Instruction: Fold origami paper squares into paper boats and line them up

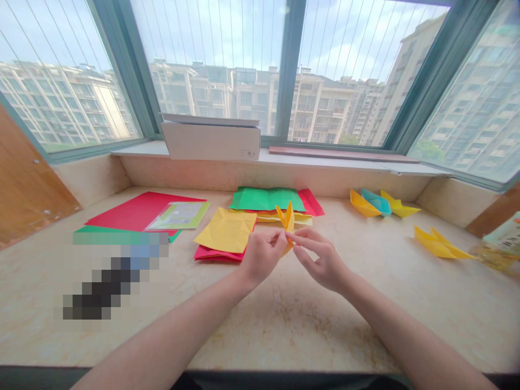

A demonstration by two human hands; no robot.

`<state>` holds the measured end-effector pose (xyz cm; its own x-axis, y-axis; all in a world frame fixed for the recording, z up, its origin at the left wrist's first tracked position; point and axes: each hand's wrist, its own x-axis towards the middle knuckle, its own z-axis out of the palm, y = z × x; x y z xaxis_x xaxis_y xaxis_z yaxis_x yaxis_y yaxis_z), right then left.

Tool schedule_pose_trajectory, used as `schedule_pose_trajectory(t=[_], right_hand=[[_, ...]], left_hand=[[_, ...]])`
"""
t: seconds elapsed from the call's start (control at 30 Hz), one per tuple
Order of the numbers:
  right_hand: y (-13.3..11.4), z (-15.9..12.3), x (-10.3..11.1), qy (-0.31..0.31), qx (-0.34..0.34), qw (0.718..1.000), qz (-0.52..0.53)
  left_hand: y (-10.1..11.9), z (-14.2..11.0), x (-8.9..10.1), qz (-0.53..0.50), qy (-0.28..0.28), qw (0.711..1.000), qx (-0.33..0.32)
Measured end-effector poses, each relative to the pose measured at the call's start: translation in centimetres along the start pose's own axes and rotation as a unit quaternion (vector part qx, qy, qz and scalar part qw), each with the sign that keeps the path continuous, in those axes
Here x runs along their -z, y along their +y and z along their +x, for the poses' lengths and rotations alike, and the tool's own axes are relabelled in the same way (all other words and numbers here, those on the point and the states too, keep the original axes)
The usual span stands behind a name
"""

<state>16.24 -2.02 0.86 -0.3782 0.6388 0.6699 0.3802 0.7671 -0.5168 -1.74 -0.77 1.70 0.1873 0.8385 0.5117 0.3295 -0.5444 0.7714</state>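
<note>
Here you are, the folded yellow paper (pixel 288 219) up in front of you over the middle of the bench (pixel 252 330), two pointed flaps standing above your knuckles, just right of the yellow sheets (pixel 227 230) and nearer to you than the creased green paper (pixel 266 199). For clean work on a piece this small, I'd steady it low with one hand, let the other do the shaping, and go gently: a hard tug at the narrow base could well tear it or skew those flaps. Line up the edges before pressing any crease, and press from the middle outward. Now the fingers: your left hand (pixel 262 253) is curled in, thumb and forefinger pinching the paper near its base. Your right hand (pixel 319 253) comes in from the other side, forefinger and thumb a little apart, tips right up against the lower part; whether they are closed on it, I cannot tell, as the hands crowd that spot.
</note>
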Motion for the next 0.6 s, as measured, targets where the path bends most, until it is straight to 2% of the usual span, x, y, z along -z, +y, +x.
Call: schedule_pose_trajectory(t=[0.1, 0.27, 0.43, 0.6], right_hand=[[0.0, 0.2, 0.1, 0.006, -0.025, 0.999, 0.025], [0.6, 0.3, -0.3, 0.067, -0.084, 0.993, 0.038], [1.5, 0.3, -0.6, 0.108, -0.118, 0.985, 0.068], [1.8, 0.6, -0.4, 0.163, -0.154, 0.972, 0.073]], left_hand=[[0.4, 0.0, 0.0, -0.02, -0.01, 1.0, -0.004], [0.4, 0.0, -0.3, -0.115, -0.065, 0.991, 0.004], [-0.3, 0.0, -0.6, -0.124, -0.087, 0.988, 0.005], [0.0, -0.1, -0.6, -0.115, -0.106, 0.988, -0.005]])
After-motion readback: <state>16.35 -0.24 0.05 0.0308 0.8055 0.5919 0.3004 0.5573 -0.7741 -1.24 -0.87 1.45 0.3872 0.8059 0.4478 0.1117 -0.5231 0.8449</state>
